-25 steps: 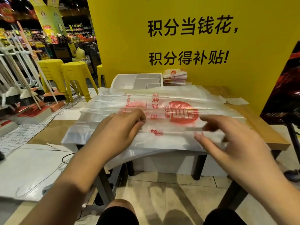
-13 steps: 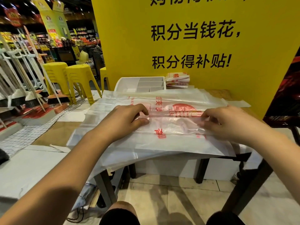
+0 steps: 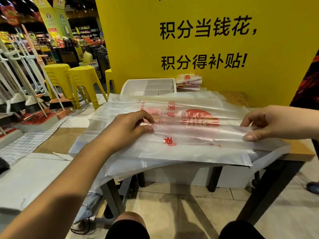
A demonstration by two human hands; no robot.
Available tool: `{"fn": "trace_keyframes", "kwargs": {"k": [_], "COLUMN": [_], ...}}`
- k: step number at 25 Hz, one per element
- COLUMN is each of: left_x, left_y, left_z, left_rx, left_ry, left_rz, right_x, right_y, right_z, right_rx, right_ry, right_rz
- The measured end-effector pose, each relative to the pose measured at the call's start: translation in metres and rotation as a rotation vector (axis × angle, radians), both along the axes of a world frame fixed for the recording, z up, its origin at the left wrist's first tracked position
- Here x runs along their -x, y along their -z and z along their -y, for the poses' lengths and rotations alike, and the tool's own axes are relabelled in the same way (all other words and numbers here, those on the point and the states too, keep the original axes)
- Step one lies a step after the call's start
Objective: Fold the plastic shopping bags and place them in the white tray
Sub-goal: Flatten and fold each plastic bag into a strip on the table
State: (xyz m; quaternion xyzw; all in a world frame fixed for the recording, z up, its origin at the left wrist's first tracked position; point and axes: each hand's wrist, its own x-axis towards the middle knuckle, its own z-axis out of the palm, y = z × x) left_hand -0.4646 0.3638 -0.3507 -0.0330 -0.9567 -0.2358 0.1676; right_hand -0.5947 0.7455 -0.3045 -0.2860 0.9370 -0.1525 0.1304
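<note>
Translucent plastic printed in red is covering most of the wooden table [image 3: 300, 150]: a stack of flat shopping bags [image 3: 189, 157] is lying spread over it, with its near edge drooping past the table's near side. The layers are too thin to count. On top of the stack, one bag [image 3: 198, 133] is being held as a long narrow band running left to right. The left hand [image 3: 131, 128] is pinching its left end between thumb and curled fingers, and the right hand [image 3: 269, 123] is gripping its right end the same way. Whether the band is lifted clear of the stack cannot be told. A round red logo and red characters are showing through the layers, but they are too creased and overlapped to read. At the far side of the table one white tray [image 3: 136, 87], divided into several compartments, is sitting against the yellow board [image 3: 284, 49]. Just to its right, one pile of folded bags [image 3: 189, 81] is resting, also red-printed. Two full lines of black writing are showing on the board: "积分当钱花," and below it "积分得补贴!". To the far left, three stacks of yellow stools [image 3: 82, 78] are standing, the third partly hidden by the board, and brooms [image 3: 34, 100] are leaning in a row.
</note>
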Motion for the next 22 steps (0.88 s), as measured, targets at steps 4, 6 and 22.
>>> {"fn": "trace_keyframes", "kwargs": {"k": [4,6,22], "left_x": [-0.001,0.0,0.014], "left_y": [-0.002,-0.001,0.03], "left_z": [0.001,0.0,-0.029], "left_rx": [0.047,0.082,0.186], "left_ry": [-0.027,-0.045,0.002], "left_rz": [-0.033,-0.039,0.047], "right_x": [0.017,0.01,-0.063], "right_y": [0.002,0.001,0.068], "right_z": [-0.018,-0.014,0.069], "right_rx": [-0.299,-0.449,0.238], "right_ry": [0.164,0.275,-0.181], "right_rz": [-0.121,-0.2,-0.573]}}
